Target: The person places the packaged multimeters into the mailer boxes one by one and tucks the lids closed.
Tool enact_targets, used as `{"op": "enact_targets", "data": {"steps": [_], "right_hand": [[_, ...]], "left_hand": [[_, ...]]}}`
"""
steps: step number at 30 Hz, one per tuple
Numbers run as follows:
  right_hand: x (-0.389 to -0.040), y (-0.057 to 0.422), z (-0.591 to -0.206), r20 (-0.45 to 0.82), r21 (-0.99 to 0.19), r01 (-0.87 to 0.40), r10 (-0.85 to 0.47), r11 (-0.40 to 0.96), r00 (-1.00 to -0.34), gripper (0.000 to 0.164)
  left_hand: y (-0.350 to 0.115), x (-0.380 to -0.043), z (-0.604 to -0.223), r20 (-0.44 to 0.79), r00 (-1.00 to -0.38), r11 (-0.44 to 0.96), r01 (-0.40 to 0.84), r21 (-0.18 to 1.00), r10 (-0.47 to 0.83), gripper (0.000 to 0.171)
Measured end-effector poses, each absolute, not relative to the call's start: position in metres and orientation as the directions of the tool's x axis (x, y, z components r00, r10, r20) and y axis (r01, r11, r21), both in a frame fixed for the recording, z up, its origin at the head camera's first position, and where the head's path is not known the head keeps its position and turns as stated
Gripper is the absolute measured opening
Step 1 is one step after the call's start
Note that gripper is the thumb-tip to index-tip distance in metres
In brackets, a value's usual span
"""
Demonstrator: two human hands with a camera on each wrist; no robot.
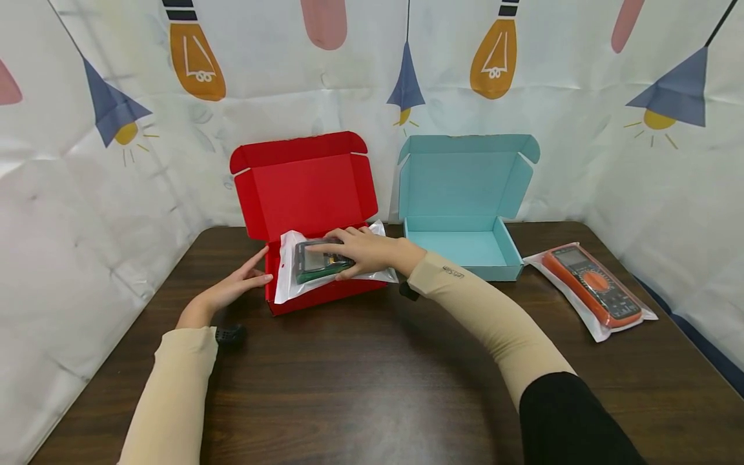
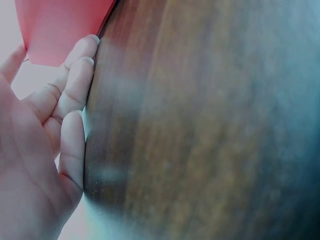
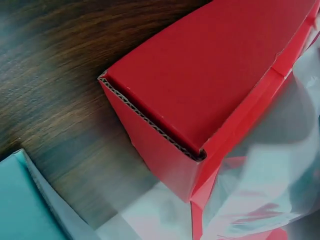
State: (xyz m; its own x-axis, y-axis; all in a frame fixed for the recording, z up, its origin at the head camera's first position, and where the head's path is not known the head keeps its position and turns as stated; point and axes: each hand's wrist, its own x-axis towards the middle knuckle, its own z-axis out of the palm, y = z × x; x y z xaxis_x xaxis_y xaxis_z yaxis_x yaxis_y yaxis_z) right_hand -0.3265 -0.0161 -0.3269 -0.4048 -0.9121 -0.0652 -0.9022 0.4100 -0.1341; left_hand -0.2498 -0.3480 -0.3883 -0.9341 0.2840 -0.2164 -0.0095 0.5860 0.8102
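Observation:
A dark device with a green edge, in a clear and white plastic bag (image 1: 285,274), lies across the opening of a red cardboard box (image 1: 325,298). My right hand (image 1: 372,250) rests on top of this bagged device, fingers spread over its face and thumb near its front edge. In the right wrist view the bag (image 3: 270,185) overlaps the rim of the red box (image 3: 200,75); that hand is out of sight there. Along the box's left side, the outstretched fingers of my left hand (image 1: 232,289) touch the wall. The left wrist view shows the left hand (image 2: 30,145) beside a red panel (image 2: 65,30).
An open light blue box (image 1: 465,274) stands right of the red one, its lid (image 1: 459,181) raised. Farther right lies an orange multimeter (image 1: 595,281) in a plastic bag. All rest on a brown wooden table (image 1: 349,387), with a patterned white cloth (image 1: 261,116) behind.

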Motion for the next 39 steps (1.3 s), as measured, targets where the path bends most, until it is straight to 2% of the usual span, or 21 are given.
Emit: {"op": "enact_targets", "data": {"steps": [15,25,33,39], "right_hand": [[-0.334,-0.034,-0.333,-0.057,-0.118,-0.893,-0.901,0.434,-0.43,0.093],[-0.345,-0.035,-0.335,-0.044,-0.121,-0.881,-0.889,0.457,-0.455,0.091],[-0.351,-0.035,-0.336,-0.042,-0.123,-0.878,-0.886,0.462,-0.461,0.09],[-0.351,-0.04,-0.337,-0.057,-0.088,-0.891,-0.895,0.446,-0.442,0.09]], "left_hand": [[-0.35,-0.251,-0.391,-0.212,-0.934,0.574,-0.008,0.819,0.289,0.093],[-0.347,-0.251,-0.39,-0.211,-0.936,0.573,-0.013,0.819,0.281,0.093],[-0.347,-0.25,-0.388,-0.233,-0.934,0.575,-0.038,0.817,0.27,0.095],[-0.347,-0.25,-0.388,-0.241,-0.935,0.58,-0.049,0.813,0.259,0.096]]}}
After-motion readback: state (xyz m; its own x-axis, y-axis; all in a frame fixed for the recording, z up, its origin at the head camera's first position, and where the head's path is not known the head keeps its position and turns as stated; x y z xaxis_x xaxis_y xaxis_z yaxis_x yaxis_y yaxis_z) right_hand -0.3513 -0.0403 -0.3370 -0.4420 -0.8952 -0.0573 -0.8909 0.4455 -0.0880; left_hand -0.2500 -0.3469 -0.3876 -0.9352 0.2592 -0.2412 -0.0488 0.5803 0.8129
